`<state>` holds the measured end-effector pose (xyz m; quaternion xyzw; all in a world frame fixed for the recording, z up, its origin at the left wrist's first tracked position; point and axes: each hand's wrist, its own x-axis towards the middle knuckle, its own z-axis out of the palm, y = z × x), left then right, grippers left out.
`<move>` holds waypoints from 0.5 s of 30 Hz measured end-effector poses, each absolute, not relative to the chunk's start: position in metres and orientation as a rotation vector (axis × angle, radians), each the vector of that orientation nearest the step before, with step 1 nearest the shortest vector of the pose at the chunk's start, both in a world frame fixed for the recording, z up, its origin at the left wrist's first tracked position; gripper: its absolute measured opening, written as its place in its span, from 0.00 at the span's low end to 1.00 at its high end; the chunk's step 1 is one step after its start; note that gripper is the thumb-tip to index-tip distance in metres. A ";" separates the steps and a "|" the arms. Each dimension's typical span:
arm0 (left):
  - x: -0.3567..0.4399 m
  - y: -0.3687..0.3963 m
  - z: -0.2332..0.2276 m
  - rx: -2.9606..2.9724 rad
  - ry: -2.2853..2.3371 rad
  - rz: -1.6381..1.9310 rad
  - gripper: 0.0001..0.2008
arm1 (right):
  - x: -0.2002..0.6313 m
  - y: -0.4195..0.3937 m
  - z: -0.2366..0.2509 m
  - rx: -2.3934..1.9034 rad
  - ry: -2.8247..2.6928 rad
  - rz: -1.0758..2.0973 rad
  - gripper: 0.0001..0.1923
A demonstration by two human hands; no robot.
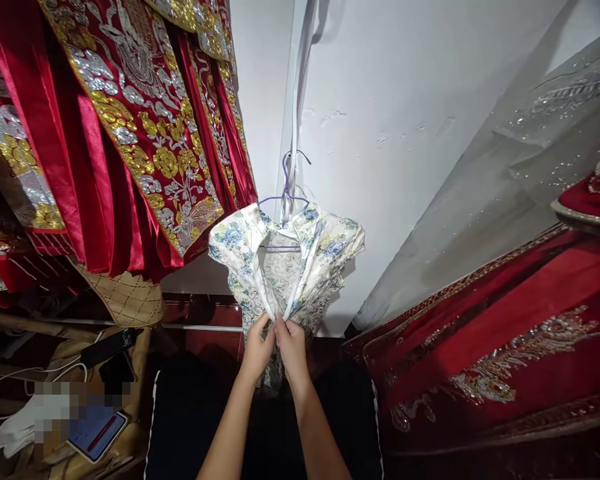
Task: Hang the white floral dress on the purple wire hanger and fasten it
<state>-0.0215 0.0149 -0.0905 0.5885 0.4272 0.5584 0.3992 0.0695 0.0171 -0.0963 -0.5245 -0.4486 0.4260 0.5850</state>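
Both forearms rise from the bottom edge, and I see my left hand (257,351) and right hand (291,347) side by side, each pinching the front opening of a floral dress (285,267). Directly above the pinch, it hangs on a purple hanger (284,197) against the white wall (405,100). Up and left of the grip hang red embroidered robes (130,127).

One head-worn camera looks forward and down, close over the white wall (405,133), the view's only lens.
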 end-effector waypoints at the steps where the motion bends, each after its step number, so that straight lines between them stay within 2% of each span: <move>1: -0.022 0.014 -0.092 1.467 1.065 1.423 0.13 | 0.068 0.016 -0.096 -1.206 -1.037 1.009 0.26; 7: -0.024 0.016 -0.101 1.358 1.100 1.448 0.09 | 0.068 0.008 -0.086 -1.041 -1.153 1.237 0.21; 15: -0.024 0.013 -0.104 1.308 1.126 1.482 0.08 | 0.074 0.006 -0.079 -1.049 -1.059 1.315 0.15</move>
